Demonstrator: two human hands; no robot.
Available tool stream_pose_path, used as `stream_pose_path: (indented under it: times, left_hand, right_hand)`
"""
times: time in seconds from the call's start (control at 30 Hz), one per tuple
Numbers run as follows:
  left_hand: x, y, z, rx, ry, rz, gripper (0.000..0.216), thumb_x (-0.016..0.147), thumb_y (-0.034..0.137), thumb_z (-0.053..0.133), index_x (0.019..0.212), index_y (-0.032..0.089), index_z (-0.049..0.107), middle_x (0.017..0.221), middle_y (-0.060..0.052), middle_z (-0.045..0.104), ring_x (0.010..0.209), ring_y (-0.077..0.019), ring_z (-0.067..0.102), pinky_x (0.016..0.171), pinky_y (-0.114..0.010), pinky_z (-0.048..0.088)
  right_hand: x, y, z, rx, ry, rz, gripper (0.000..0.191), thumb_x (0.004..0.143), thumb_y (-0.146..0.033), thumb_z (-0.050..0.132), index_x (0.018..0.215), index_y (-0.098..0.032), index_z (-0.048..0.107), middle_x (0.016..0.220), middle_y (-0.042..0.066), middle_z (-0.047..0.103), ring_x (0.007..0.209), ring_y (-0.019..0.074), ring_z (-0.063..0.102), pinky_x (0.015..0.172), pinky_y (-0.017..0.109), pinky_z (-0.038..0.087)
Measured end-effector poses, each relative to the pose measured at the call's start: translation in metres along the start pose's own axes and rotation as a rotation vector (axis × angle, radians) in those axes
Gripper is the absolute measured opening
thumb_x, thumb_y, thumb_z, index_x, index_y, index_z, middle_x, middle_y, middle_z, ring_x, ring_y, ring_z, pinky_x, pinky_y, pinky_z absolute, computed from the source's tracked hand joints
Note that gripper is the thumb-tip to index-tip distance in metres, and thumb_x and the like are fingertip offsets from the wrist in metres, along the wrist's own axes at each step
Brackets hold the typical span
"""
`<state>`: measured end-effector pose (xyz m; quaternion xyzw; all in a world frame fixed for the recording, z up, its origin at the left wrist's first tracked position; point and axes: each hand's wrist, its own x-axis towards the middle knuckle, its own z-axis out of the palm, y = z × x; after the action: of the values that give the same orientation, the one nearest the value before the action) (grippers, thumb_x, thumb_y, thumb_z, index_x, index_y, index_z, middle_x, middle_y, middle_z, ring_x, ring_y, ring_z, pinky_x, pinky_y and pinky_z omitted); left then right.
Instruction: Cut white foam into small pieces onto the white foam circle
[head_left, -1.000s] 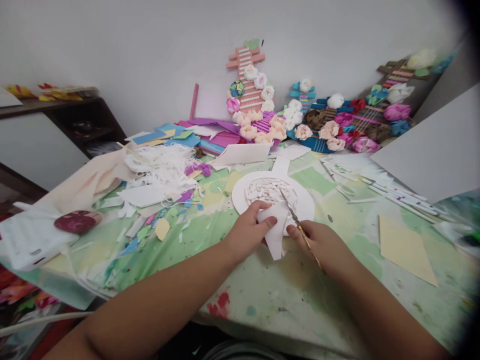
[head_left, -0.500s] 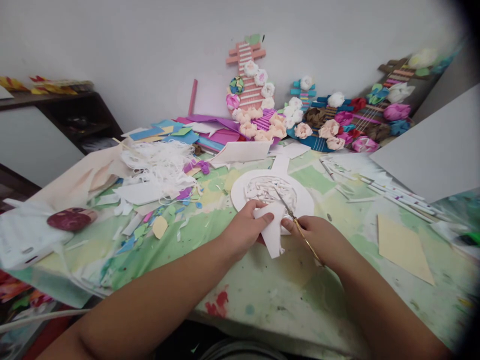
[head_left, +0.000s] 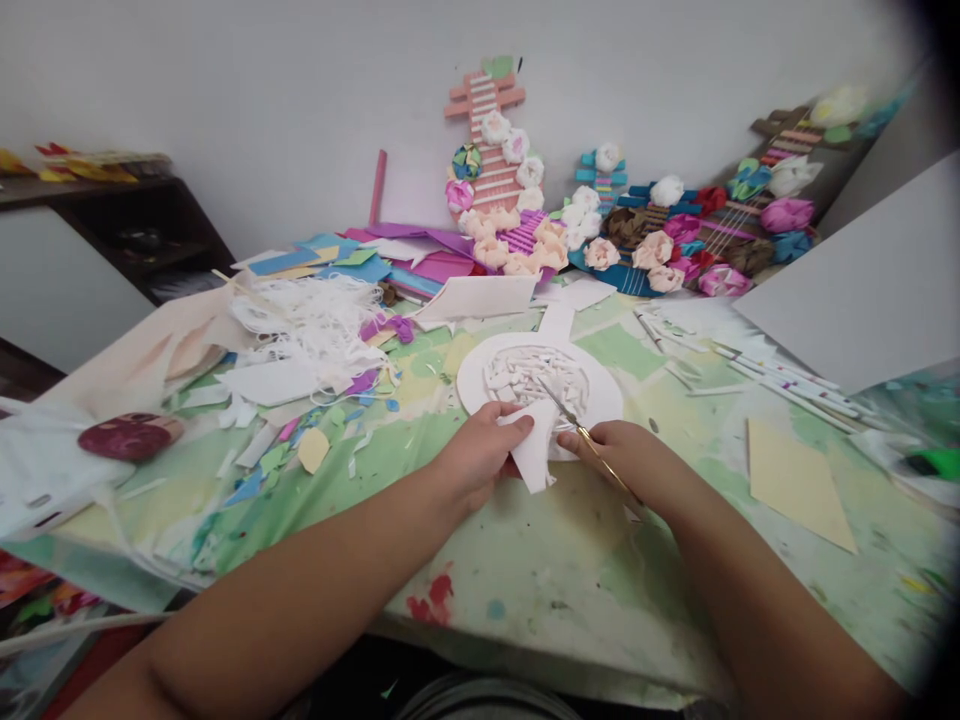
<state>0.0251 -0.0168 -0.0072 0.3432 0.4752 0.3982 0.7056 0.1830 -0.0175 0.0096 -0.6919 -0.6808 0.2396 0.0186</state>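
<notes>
My left hand (head_left: 486, 448) pinches a piece of white paper (head_left: 534, 452) between thumb and fingers. In my right hand (head_left: 619, 455) is a pair of scissors with gold handles (head_left: 596, 452), its blades pointing up and left, close beside the paper's right edge. Whether the blades touch the paper I cannot tell. Just beyond both hands lies a white guitar-like cutout (head_left: 609, 385), a round body with a neck pointing away. Small scraps of white paper (head_left: 517, 372) fill a ring in its middle.
At the left is a tangle of white string (head_left: 307, 325) amid coloured paper scraps. A dark red computer mouse (head_left: 129, 437) sits nearer me. Flower-covered paper guitars (head_left: 499, 185) lean on the wall. Rolled paper sticks (head_left: 787, 385) and a cream sheet (head_left: 796, 480) lie right.
The white paper in my left hand has turned and shifted slightly left. The scissors have moved a little up and left with my right hand. The whole view has shifted slightly.
</notes>
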Motion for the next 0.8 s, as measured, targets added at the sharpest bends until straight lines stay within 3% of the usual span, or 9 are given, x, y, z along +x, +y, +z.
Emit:
stream_pose_path:
  times: [0.23,0.33,0.5,0.8]
  left_hand:
    - [0.004,-0.001,-0.002,-0.038,0.039,-0.014,0.028,0.066,0.025,0.052,0.092,0.017,0.043,0.085,-0.008,0.055,0.066,-0.0118,0.054,0.055,-0.024,0.046]
    - [0.004,0.001,-0.003,-0.037,0.042,-0.008,0.025,0.068,0.019,0.046,0.092,0.018,0.044,0.087,-0.008,0.055,0.067,-0.0126,0.055,0.054,-0.026,0.047]
    - [-0.002,0.008,-0.003,-0.026,-0.064,0.096,0.032,0.067,0.019,0.049,0.098,0.018,0.041,0.084,-0.007,0.054,0.063,-0.0124,0.055,0.054,-0.030,0.048]
    - [-0.003,0.004,-0.007,0.075,-0.184,0.230,0.020,0.067,0.027,0.051,0.083,0.017,0.044,0.073,-0.002,0.054,0.063,-0.0121,0.055,0.054,-0.028,0.047]
  right_hand:
    - [0.006,0.004,0.001,-0.017,-0.020,0.017,0.054,0.061,-0.066,0.032,0.056,-0.017,0.055,0.058,0.006,0.057,0.049,0.0142,0.050,0.044,0.023,0.029]
    - [0.004,0.006,-0.001,-0.001,0.043,0.024,0.055,0.061,-0.067,0.029,0.054,-0.018,0.053,0.056,0.005,0.055,0.048,0.0140,0.048,0.044,0.023,0.029]
    - [-0.005,0.008,-0.005,0.078,0.155,-0.039,0.055,0.064,-0.067,0.023,0.059,-0.018,0.049,0.060,0.003,0.055,0.054,0.0143,0.049,0.047,0.022,0.031]
    - [-0.017,0.006,-0.001,0.016,0.120,-0.151,0.049,0.068,-0.062,0.026,0.061,-0.019,0.048,0.061,0.003,0.055,0.054,0.0132,0.048,0.048,0.022,0.029]
